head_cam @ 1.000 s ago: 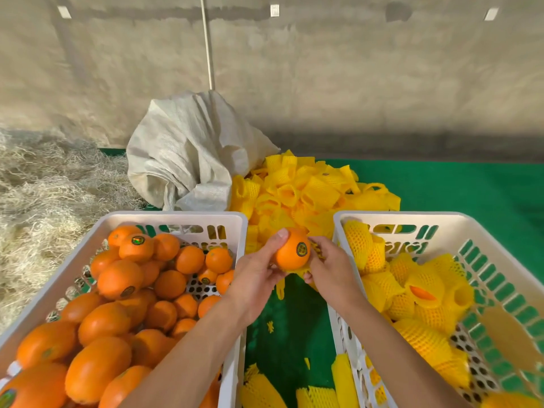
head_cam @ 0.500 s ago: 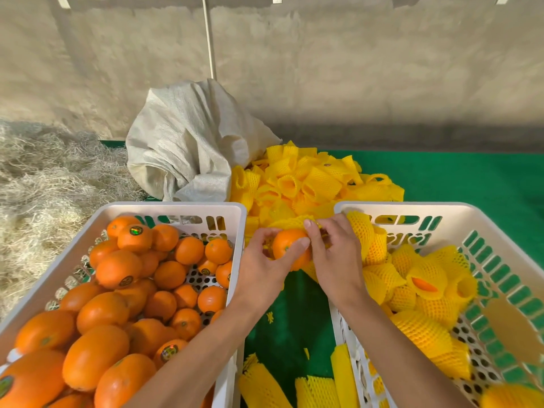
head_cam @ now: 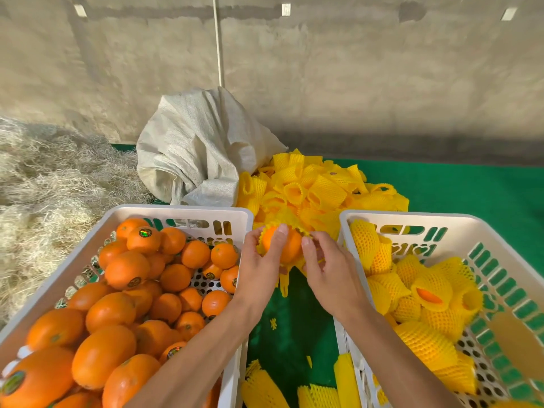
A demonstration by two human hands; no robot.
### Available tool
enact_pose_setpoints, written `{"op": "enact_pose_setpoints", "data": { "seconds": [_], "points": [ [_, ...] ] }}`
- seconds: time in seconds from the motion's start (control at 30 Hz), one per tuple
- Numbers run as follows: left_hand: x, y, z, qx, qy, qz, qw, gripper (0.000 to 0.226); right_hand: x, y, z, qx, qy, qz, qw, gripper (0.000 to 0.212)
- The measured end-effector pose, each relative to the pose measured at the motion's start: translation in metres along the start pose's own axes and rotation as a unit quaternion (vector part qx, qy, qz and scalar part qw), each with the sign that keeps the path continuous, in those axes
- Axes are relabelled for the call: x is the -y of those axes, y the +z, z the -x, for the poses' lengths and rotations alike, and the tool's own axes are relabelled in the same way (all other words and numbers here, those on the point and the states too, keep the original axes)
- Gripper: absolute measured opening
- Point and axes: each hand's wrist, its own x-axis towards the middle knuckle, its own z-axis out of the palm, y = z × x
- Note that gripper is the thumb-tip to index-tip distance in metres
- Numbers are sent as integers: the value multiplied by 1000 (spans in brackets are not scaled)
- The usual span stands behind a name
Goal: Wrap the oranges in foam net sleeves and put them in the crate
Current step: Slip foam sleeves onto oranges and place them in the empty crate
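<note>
Bright, even light, soft shadows, sharp focus in the middle, with wide-angle bending towards the edges.

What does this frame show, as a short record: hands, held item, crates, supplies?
left hand: grips the orange
right hand: pulls the sleeve over the orange
orange: partly sleeved, held between the crates
left crate: bare oranges
right crate: sleeved oranges
sleeve pile: behind the crates, beside a sack

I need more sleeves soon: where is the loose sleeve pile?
In the head view, the sleeve pile lies on the green mat, centre, behind both crates, right of the white sack.
</note>
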Motion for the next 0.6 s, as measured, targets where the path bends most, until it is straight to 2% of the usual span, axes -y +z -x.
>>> {"op": "enact_pose_setpoints", "data": {
  "seconds": [0.1,0.23,0.3,0.4,0.5,0.57,0.6],
  "points": [
    [4,3,-1,42,-15,-4,999,76,-3,-2,-2,-26,-9,-17,999,25],
    [5,1,-1,-2,-2,-64,998,72,-3,-2,-5,-44,-5,8,999,23],
    [6,0,0,-24,7,-99,995,65,-2,-2,-5,-85,-52,39,994,19],
    [5,0,2,-42,-2,-152,987,66,-3,-2,-3,-132,-155,90,975,19],
    [9,-1,-1,-39,-12,-161,986,65,-3,-3,-1,-140,-246,133,950,13],
    [10,-1,-2,-22,-8,-134,991,61,-1,-1,0,-127,-253,133,950,11],
    [11,-1,-3,-9,-5,-111,994,59,0,-1,1,-110,-221,120,962,12]
  ]
}}
